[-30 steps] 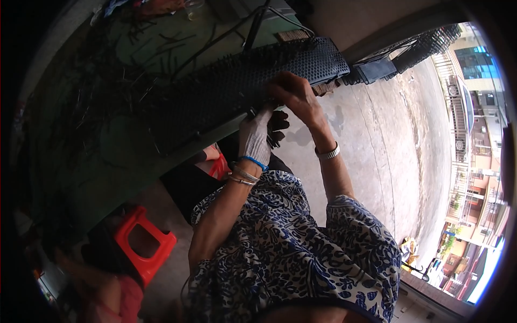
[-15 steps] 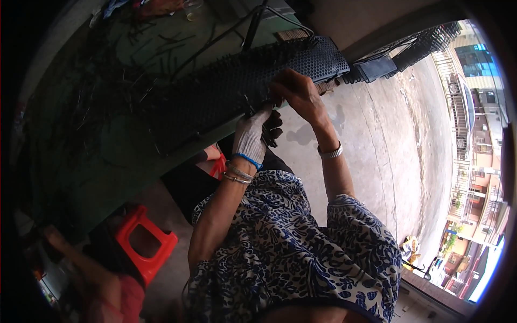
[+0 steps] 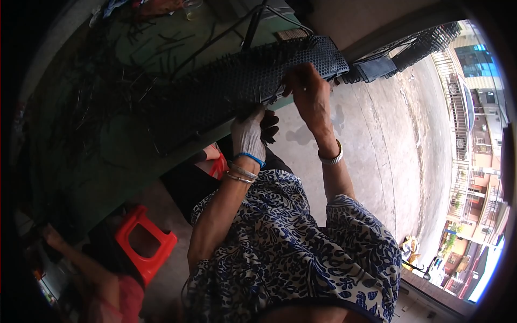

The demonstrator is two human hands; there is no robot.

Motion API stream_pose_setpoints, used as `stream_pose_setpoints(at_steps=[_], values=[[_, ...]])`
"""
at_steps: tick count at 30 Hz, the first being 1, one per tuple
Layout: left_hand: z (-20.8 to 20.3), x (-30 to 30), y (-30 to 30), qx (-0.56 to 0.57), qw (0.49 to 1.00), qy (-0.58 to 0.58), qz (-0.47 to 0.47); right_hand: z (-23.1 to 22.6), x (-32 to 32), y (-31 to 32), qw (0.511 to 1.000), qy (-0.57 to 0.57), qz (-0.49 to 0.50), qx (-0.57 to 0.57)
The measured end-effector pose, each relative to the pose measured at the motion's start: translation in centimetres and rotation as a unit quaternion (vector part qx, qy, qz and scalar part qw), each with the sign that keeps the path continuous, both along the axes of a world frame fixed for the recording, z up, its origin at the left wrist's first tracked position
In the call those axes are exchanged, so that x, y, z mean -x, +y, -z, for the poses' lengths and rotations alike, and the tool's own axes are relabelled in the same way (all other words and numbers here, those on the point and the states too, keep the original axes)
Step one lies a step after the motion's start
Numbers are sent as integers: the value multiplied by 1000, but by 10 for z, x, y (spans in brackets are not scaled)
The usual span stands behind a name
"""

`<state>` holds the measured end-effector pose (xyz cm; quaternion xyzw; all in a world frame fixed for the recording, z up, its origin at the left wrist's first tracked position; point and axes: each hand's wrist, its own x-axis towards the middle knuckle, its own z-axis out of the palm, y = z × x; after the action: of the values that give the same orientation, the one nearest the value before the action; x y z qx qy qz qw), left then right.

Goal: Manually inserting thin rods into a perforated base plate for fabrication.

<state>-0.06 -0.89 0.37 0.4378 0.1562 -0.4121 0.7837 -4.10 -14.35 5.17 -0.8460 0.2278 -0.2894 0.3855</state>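
My left hand (image 3: 249,133), in a pale knitted glove with dark fingers, is closed at the near edge of a long black perforated panel (image 3: 318,62). What it grips is too dark to make out, though a few thin dark strips stick up beside its fingertips. My right hand (image 3: 311,97) is bare and held above the panel's right part, thumb and fingers pinched together. Anything inside that pinch is hidden. Rows of short dark strips (image 3: 237,62) stand along the panel's far side.
Loose thin black strips (image 3: 167,40) lie scattered over the green tabletop (image 3: 97,188). A bent metal tube (image 3: 215,40) crosses behind the panel. Below the table stands a red plastic stool (image 3: 145,242). Another person's arm (image 3: 81,258) reaches in at lower left. Concrete floor (image 3: 371,145) extends rightward.
My right hand has moved slightly right and turned more upright, away from my left hand. My left hand has shifted a little down and left along the panel's edge.
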Motion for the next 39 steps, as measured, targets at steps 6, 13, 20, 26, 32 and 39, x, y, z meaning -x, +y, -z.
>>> stream_pose_setpoints(at_steps=[6, 13, 20, 26, 32, 39], values=[[2, 8, 0, -12, 999, 22, 27, 14, -26, -23, 986, -61, 75, 139], [9, 3, 6, -8, 999, 26, 44, 46, -41, -29, 978, -80, 62, 181], [15, 0, 6, -3, 999, 14, 42, 45, -38, -23, 951, -43, 44, 304], [8, 1, 8, -14, 999, 0, 39, 21, -6, -13, 975, 118, -136, -130], [17, -1, 3, 22, 999, 34, 3, 9, -9, -16, 999, 10, 26, -20], [12, 0, 3, 17, 998, 62, 21, 30, -32, -35, 974, -88, 57, 199]])
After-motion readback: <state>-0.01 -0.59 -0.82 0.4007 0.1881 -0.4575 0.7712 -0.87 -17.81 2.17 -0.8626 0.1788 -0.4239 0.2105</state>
